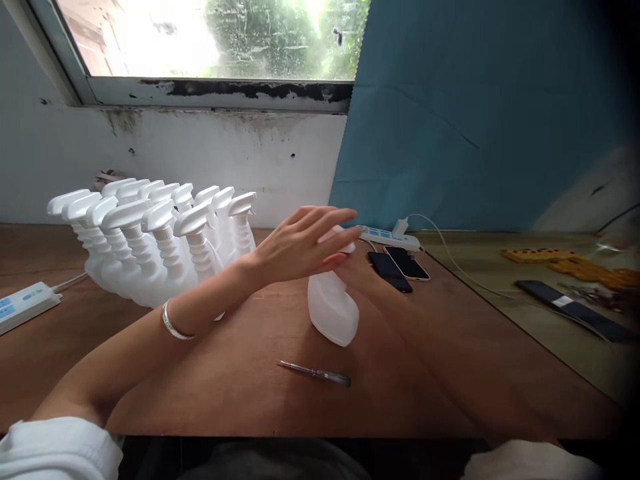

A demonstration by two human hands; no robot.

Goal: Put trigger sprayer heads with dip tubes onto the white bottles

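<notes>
A translucent white spray bottle (333, 310) leans in front of me, its body bare below my hands. My left hand (310, 237) crosses over its top, fingers bent loosely around the white spray head (345, 241), which shows in part between them. At the neck my right hand (356, 272) holds the bottle from the right; most of its fingers are hidden behind the left hand. Nearer me, a thin screwdriver (315, 373) with a clear handle lies on the brown table (240, 393).
Several white spray bottles (165, 247) with trigger heads stand grouped at left. A power strip (30, 303) lies beyond them; another power strip (390, 237) sits behind two phones (397, 267). A dark strap-like object (570, 310) and yellow pieces (570, 263) lie at right.
</notes>
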